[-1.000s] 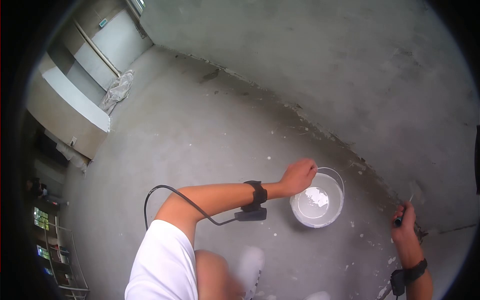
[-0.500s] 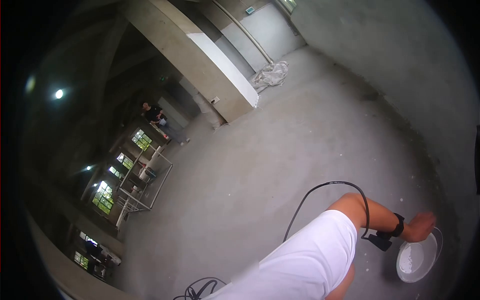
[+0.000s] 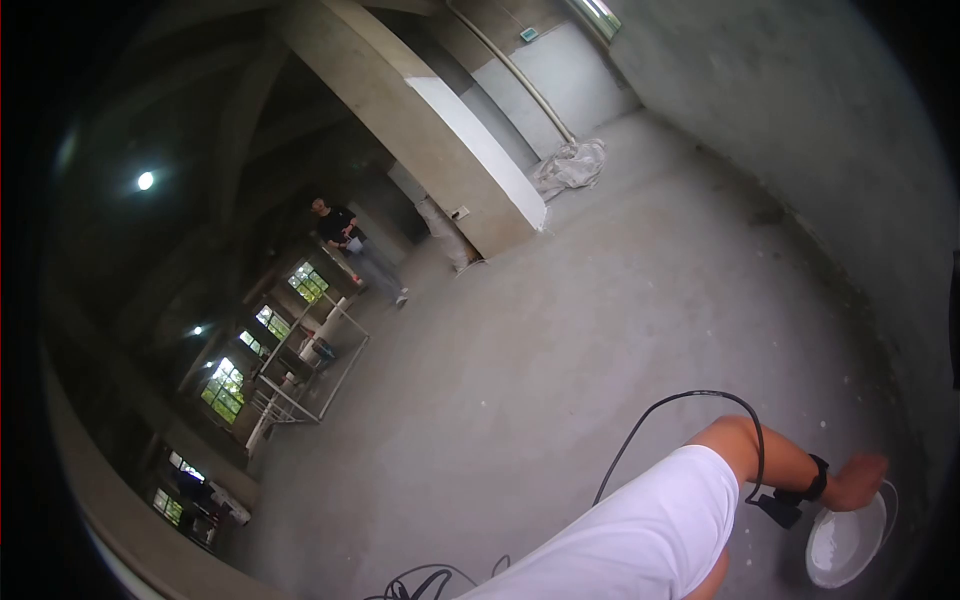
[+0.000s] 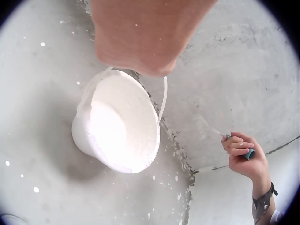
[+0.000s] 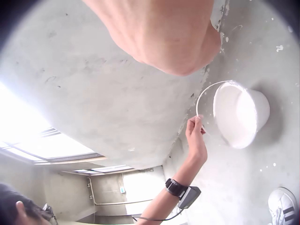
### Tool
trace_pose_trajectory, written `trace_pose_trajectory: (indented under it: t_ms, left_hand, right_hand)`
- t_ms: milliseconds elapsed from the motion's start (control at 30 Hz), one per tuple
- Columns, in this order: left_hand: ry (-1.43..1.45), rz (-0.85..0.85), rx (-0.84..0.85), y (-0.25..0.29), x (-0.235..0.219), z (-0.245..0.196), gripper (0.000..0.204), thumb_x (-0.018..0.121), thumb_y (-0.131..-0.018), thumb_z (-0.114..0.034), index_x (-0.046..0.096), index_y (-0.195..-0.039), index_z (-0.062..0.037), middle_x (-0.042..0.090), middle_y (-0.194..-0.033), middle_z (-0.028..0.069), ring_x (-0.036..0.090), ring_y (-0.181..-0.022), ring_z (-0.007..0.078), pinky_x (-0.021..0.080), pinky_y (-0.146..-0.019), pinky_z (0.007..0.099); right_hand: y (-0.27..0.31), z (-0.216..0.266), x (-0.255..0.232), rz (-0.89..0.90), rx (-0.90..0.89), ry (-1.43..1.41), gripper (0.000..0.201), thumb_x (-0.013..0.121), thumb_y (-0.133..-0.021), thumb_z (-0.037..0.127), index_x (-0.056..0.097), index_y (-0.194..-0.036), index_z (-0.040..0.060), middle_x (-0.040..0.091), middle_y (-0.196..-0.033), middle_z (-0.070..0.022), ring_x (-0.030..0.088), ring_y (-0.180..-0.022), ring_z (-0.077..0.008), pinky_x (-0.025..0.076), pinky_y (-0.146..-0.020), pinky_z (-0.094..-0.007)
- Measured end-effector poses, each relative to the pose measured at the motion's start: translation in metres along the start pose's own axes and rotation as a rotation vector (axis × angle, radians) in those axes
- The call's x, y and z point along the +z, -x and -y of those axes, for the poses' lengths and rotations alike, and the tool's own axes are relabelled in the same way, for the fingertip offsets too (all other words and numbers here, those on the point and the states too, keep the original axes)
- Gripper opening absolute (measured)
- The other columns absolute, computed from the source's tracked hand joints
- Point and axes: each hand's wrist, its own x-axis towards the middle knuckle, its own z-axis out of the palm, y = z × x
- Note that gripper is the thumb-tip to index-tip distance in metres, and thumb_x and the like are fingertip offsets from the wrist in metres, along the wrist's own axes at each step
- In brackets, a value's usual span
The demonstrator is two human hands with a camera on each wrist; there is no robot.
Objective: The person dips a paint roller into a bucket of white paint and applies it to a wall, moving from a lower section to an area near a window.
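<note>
A white bucket [image 3: 838,578] with white liquid inside is at the lower right of the head view. My left hand [image 3: 858,482] grips its thin white wire handle [image 5: 202,93], as the right wrist view shows, with the bucket below the hand. The right hand [image 4: 247,157] is outside the head view. In the left wrist view its fingers curl round the teal handle [image 4: 251,153] of a tool with a thin shank, held close to the grey wall [image 4: 225,93]. The tool's far end is pale and blurred against that wall. Only the back of this hand shows in the right wrist view.
Bare grey floor [image 3: 560,330] with white splashes runs along the wall. A half-white pillar [image 3: 470,180], a crumpled plastic sheet [image 3: 572,165] and a metal frame [image 3: 325,385] stand farther off. Another person [image 3: 350,240] is in the background. A black cable [image 3: 650,405] loops from my left wrist.
The head view has swung left and up, bringing the pillar, windows and other person into view and the right hand out of it. The left hand keeps its grip on the bucket's handle.
</note>
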Motion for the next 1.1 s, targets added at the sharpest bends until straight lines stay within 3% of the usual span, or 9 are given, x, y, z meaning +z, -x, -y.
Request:
trace_pose_trajectory:
  t_ms: [100, 133, 200, 233, 500, 700, 900, 1000, 1100]
  left_hand:
    - [-0.205, -0.109, 0.168, -0.007, 0.025, 0.027, 0.009, 0.051, -0.086, -0.008, 0.051, -0.09, -0.0002, 0.053, -0.096, 0.019, 0.053, -0.093, 0.0386, 0.04, -0.08, 0.0483]
    - [-0.091, -0.138, 0.196, 0.001, 0.022, 0.037, 0.011, 0.053, -0.085, -0.01, 0.053, -0.088, 0.0002, 0.055, -0.098, 0.0204, 0.054, -0.096, 0.0388, 0.04, -0.081, 0.0503]
    - [-0.046, 0.059, 0.036, 0.008, -0.035, -0.019, 0.016, 0.057, -0.085, -0.015, 0.056, -0.091, -0.0004, 0.06, -0.095, 0.0231, 0.058, -0.091, 0.0432, 0.045, -0.077, 0.0511]
    - [0.009, 0.037, 0.051, 0.009, -0.038, -0.021, 0.017, 0.057, -0.088, -0.017, 0.056, -0.095, -0.0022, 0.062, -0.09, 0.0218, 0.059, -0.085, 0.0441, 0.046, -0.073, 0.0502]
    - [0.041, 0.185, -0.141, -0.002, -0.044, -0.048, 0.018, 0.052, -0.093, -0.019, 0.057, -0.095, -0.0018, 0.062, -0.081, 0.0175, 0.06, -0.073, 0.0351, 0.045, -0.069, 0.0436]
    - [0.138, 0.102, -0.077, 0.001, -0.033, -0.038, 0.018, 0.052, -0.094, -0.018, 0.054, -0.093, -0.0005, 0.059, -0.076, 0.0166, 0.057, -0.069, 0.0322, 0.044, -0.066, 0.041]
    - [0.115, 0.138, -0.064, 0.0, -0.043, -0.042, 0.021, 0.051, -0.095, -0.021, 0.055, -0.096, -0.0004, 0.059, -0.086, 0.0185, 0.057, -0.077, 0.0305, 0.045, -0.072, 0.0387]
    - [0.153, 0.181, -0.095, -0.002, -0.036, -0.032, 0.023, 0.051, -0.097, -0.024, 0.055, -0.099, -0.001, 0.059, -0.091, 0.0159, 0.057, -0.082, 0.026, 0.044, -0.077, 0.0369]
    - [0.479, 0.311, -0.254, -0.002, -0.025, -0.022, 0.028, 0.051, -0.098, -0.029, 0.058, -0.102, -0.0029, 0.056, -0.083, 0.0043, 0.051, -0.077, 0.0146, 0.044, -0.073, 0.0313]
  right_hand:
    - [-0.045, 0.017, -0.065, 0.25, 0.017, -0.094, 0.032, 0.048, -0.098, 0.029, 0.045, -0.071, 0.0119, 0.042, -0.061, 0.0023, 0.04, -0.05, -0.0128, 0.035, -0.046, -0.0287]
    - [-0.04, 0.012, -0.072, 0.202, -0.088, -0.108, 0.026, 0.048, -0.099, 0.033, 0.048, -0.082, 0.0122, 0.046, -0.067, 0.003, 0.042, -0.052, -0.0096, 0.037, -0.046, -0.0261]
    - [-0.01, -0.002, -0.051, 0.101, -0.299, -0.12, 0.028, 0.047, -0.101, 0.039, 0.054, -0.105, 0.0126, 0.052, -0.079, 0.0045, 0.047, -0.056, -0.0034, 0.039, -0.048, -0.0211]
    - [0.01, -0.003, -0.033, -0.073, -0.286, -0.214, 0.027, 0.05, -0.099, 0.039, 0.052, -0.105, 0.0128, 0.048, -0.073, 0.0057, 0.042, -0.053, -0.0046, 0.036, -0.047, -0.0217]
    - [0.048, 0.01, 0.005, -0.183, -0.247, -0.146, 0.017, 0.046, -0.099, 0.03, 0.046, -0.098, 0.0126, 0.046, -0.071, 0.0042, 0.038, -0.053, -0.0077, 0.034, -0.051, -0.0268]
    - [0.065, 0.036, 0.021, -0.133, -0.5, -0.034, 0.02, 0.042, -0.099, 0.028, 0.042, -0.1, 0.0083, 0.046, -0.073, -0.0013, 0.041, -0.05, -0.011, 0.035, -0.047, -0.0303]
    - [0.055, 0.027, 0.015, -0.184, -0.475, 0.044, 0.019, 0.044, -0.099, 0.026, 0.042, -0.1, 0.0071, 0.043, -0.068, -0.0013, 0.037, -0.043, -0.0107, 0.031, -0.042, -0.0285]
    - [0.063, 0.036, 0.007, -0.177, -0.516, 0.051, 0.021, 0.045, -0.099, 0.027, 0.044, -0.099, 0.0064, 0.041, -0.066, -0.0005, 0.036, -0.042, -0.0098, 0.029, -0.039, -0.027]
    - [0.068, 0.037, 0.0, -0.057, -0.6, 0.085, 0.024, 0.048, -0.1, 0.03, 0.047, -0.1, 0.0056, 0.041, -0.066, 0.0001, 0.034, -0.042, -0.0087, 0.028, -0.039, -0.0262]
